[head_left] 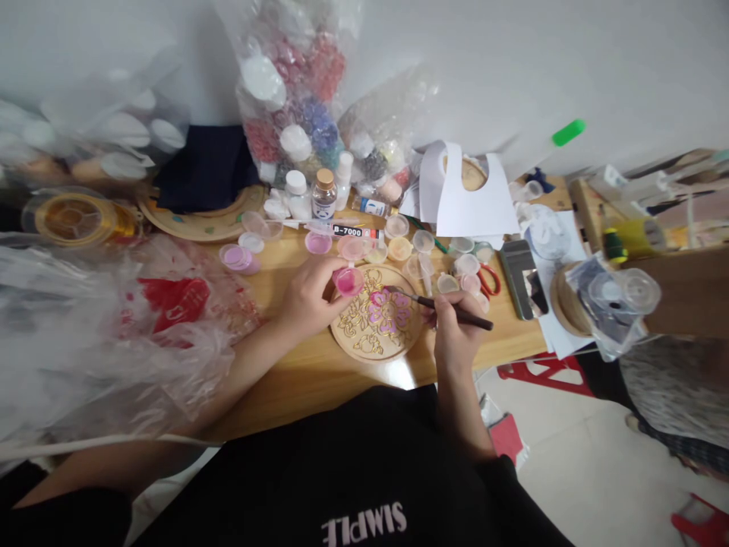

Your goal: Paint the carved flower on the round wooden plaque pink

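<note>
A round wooden plaque [383, 348] lies on the table in front of me, with raised gold outlines and a flower partly filled in purple and pink. My left hand [310, 298] grips a small cup of pink paint [349, 282] at the plaque's upper left edge, tilted so its inside shows. Between the fingers of my right hand [457, 334] is a dark-handled paintbrush [464, 313], pointing left. Its tip is over the flower's upper petals; whether it touches them I cannot tell.
Small paint cups [400, 249] and a B-7000 glue tube [356, 232] lie beyond the plaque. Clear plastic bags [187, 372] cover the left side. Red scissors [490, 281] and a phone [519, 277] are at right. Bottles [324, 196] and bead bags [313, 99] stand along the wall.
</note>
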Tool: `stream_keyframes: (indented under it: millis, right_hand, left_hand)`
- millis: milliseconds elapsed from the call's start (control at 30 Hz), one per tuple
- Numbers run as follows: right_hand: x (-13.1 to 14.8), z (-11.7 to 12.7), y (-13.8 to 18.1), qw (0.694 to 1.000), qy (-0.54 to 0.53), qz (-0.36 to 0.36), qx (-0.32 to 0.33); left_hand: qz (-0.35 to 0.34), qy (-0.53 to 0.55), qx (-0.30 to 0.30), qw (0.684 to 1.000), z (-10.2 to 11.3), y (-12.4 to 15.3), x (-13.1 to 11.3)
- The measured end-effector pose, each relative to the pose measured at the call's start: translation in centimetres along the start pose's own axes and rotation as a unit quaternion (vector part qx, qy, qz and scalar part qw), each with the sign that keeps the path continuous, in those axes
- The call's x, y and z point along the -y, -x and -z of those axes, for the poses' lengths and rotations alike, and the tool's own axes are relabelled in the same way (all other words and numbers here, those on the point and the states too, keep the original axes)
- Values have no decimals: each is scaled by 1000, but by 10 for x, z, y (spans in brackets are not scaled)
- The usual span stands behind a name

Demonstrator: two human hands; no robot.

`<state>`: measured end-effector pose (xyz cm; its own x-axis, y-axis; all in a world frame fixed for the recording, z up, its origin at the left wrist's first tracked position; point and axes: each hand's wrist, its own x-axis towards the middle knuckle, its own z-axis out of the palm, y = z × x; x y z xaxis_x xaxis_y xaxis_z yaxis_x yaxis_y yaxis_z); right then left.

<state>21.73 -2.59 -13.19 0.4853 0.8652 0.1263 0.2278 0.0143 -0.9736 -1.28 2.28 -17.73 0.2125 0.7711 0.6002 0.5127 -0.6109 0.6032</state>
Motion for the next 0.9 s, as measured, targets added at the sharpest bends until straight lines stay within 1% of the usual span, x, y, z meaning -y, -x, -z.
stream_keyframes:
  millis: [300,467,600,900]
  right_hand:
    - [2,-1,3,1000,-9,-6,10]
    - [0,-1,1,1000,3,3,-8]
    - [-1,-1,-1,1000,9,6,-21]
    - [1,-1,1,1000,6,5,-6]
  left_hand:
    - [11,9,4,1000,0,1,1]
    - [-10,6,-11,1000,0,0,0]
    - [-12,12,-14,1000,1,0,-1]
    - [8,-3,11,1000,1,1,1]
